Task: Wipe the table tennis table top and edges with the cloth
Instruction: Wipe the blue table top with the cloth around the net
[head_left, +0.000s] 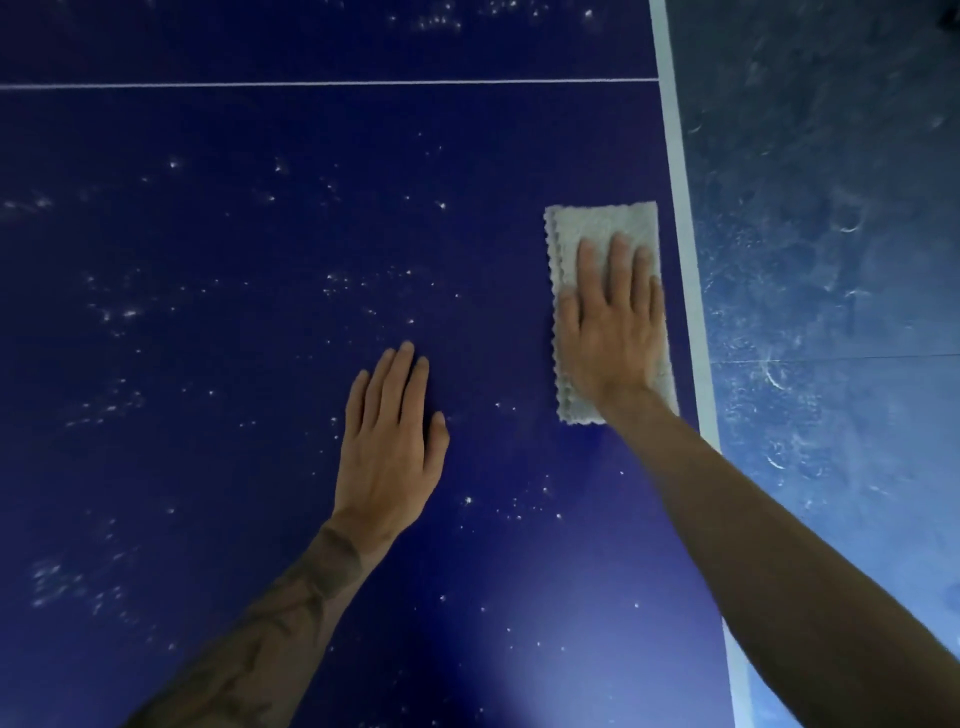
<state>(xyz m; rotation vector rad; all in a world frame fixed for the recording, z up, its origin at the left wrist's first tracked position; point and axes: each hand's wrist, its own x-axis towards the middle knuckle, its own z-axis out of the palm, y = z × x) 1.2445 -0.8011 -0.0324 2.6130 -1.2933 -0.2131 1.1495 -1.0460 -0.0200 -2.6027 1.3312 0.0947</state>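
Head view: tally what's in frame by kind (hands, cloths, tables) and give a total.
Hands: 2, left hand flat on the table, right hand pressing the cloth
Cloths: 1, pale
Tables: 1, dark blue with white specks
Total: 4

Blue table bears cloth, perhaps dust.

One table, one cloth, one left hand, one right hand, one thin line, one edge stripe
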